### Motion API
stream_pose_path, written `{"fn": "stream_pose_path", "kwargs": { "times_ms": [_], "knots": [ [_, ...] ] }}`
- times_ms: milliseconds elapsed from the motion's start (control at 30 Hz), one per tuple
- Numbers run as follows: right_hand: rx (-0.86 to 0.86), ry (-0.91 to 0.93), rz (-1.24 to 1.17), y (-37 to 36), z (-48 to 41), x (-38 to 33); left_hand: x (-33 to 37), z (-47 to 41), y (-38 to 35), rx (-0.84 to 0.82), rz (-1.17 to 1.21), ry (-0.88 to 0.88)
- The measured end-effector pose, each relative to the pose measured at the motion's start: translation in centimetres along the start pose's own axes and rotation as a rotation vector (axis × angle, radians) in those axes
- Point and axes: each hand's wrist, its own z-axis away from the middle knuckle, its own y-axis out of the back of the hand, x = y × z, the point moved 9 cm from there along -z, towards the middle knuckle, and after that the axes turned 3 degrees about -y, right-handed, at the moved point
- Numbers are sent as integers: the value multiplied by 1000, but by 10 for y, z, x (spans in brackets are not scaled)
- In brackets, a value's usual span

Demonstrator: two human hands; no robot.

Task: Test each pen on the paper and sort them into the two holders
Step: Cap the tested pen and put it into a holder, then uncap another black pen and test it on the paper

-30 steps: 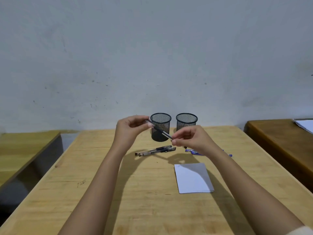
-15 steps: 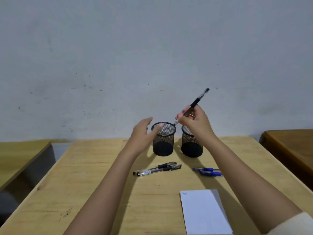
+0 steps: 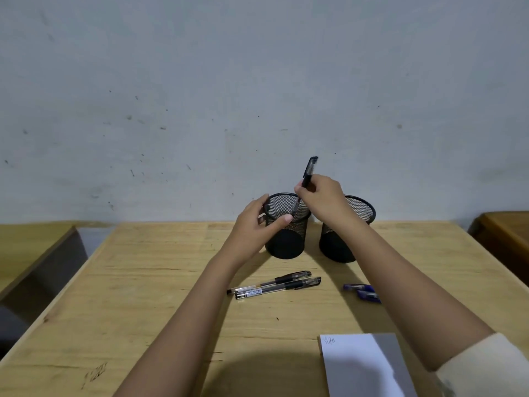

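The right hand pinches a black-capped clear pen almost upright, its lower end dipped inside the left black mesh holder; the tip blurs behind the mesh. The left hand grips that holder's rim. The right black mesh holder is half hidden by the forearm, as are the blue pens. Two black pens lie on the wooden table. The white paper runs out of sight below.

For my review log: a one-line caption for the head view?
Right hand holds a black pen tip-down in the left mesh holder, which the left hand grips.
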Motion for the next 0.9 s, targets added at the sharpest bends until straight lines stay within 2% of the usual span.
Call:
{"fn": "stream_pose_path", "kwargs": {
  "times_ms": [267, 433, 533, 600, 733, 900],
  "knots": [
    [-84, -28, 87, -1, 4, -5, 7, 1, 1, -8, -24, 10],
    [34, 24, -18, 26, 33, -16, 8, 17, 7, -61, -136, 28],
    [94, 83, -94, 37, 64, -13, -10, 46, 16, -155, -333, 91],
    [3, 127, -91, 25, 85, -7, -26, 73, 28, -189, -449, 128],
    [-252, 162, 89, -22, 120, 10, -47, 121, 57, -178, -607, 131],
    [-359, 321, 357, -58, 135, 7, -61, 156, 64, -193, -727, 169]
  ]
}}
